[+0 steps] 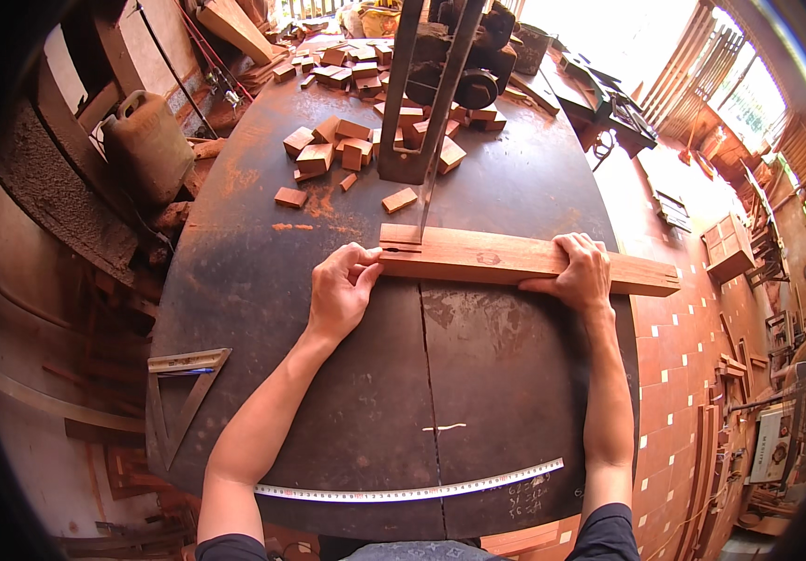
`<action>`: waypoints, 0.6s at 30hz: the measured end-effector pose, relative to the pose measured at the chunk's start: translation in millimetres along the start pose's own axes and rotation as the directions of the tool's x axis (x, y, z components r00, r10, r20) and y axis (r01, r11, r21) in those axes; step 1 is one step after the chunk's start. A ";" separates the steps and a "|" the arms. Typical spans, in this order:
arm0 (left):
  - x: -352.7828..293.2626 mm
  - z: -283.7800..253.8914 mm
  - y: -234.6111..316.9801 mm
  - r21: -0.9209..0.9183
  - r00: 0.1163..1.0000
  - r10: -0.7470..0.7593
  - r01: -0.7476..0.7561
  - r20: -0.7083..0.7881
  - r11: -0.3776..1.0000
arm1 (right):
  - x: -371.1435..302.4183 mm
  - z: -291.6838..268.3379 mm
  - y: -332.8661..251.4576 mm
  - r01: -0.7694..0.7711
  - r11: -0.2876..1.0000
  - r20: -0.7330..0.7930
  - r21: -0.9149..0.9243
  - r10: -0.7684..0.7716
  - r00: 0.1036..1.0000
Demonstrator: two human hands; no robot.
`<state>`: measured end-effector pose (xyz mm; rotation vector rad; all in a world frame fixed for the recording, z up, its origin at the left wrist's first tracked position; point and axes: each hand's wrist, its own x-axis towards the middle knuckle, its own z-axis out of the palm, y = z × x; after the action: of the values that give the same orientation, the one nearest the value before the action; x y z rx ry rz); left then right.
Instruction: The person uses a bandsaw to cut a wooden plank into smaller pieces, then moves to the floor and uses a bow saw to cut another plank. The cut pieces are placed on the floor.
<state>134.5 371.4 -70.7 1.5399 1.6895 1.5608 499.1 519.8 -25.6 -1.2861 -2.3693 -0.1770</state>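
Note:
A long reddish wooden beam (506,259) lies crosswise on the dark metal saw table (347,374). Slots run into its left end, and notches show at its right end. The narrow bandsaw blade (429,187) comes down from the guide and meets the beam near its left end. My left hand (339,292) is closed, thumb and fingers pinching the beam's left end just left of the blade. Farther right, my right hand (579,273) wraps over the beam, fingers on top and thumb along the near side.
Several wood offcuts (333,150) are scattered behind the blade. A triangular square (178,393) rests at the table's left edge, with a blue pen on it. A measuring strip (403,493) runs along the near edge. A plastic canister (148,145) stands at the left.

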 end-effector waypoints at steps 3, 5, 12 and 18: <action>-1.0 1.2 1.8 -0.015 1.000 -0.023 0.023 0.002 1.000 | -2.0 0.9 2.3 -0.004 1.000 -0.001 -0.008 0.004 1.000; -0.7 0.6 0.2 -0.018 1.000 -0.031 0.031 -0.003 0.999 | -1.4 3.4 4.0 0.000 1.000 -0.017 -0.007 0.000 1.000; -0.5 1.8 -0.3 -0.015 0.999 -0.037 0.036 -0.023 0.999 | -1.3 -2.5 -0.1 -0.032 0.999 0.015 0.007 0.032 0.999; 2.0 -0.7 -10.3 0.027 0.999 -0.030 0.032 -0.041 0.999 | 2.6 -1.6 -1.8 -0.059 0.998 0.043 0.025 0.058 0.997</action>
<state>128.7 374.9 -78.6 1.4977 1.7550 1.5694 496.9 520.3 -22.9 -1.3579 -2.3577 -0.1013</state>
